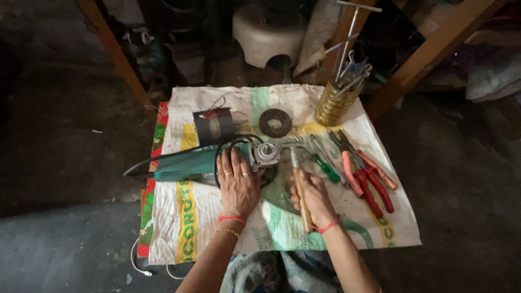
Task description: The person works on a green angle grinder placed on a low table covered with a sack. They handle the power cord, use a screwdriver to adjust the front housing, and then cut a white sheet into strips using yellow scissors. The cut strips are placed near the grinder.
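Note:
A green angle grinder (pixel 190 167) lies on a white woven sack (pixel 282 103), its grey gear head (pixel 266 153) pointing right and its black cord (pixel 163 157) looping over the body. My left hand (pixel 237 182) rests flat on the grinder's body just behind the head. My right hand (pixel 313 196) grips the wooden handle of a hand tool (pixel 304 209) whose metal end (pixel 293 153) reaches up beside the gear head. Red threads circle both wrists.
A dark toothed disc (pixel 275 122) and a black cylindrical motor part (pixel 215 126) lie above the grinder. A green screwdriver (pixel 324 166) and red-handled pliers (pixel 369 182) lie at right. A yellow tin (pixel 335 103) holds several tools. Wooden frame legs (pixel 429 54) stand behind.

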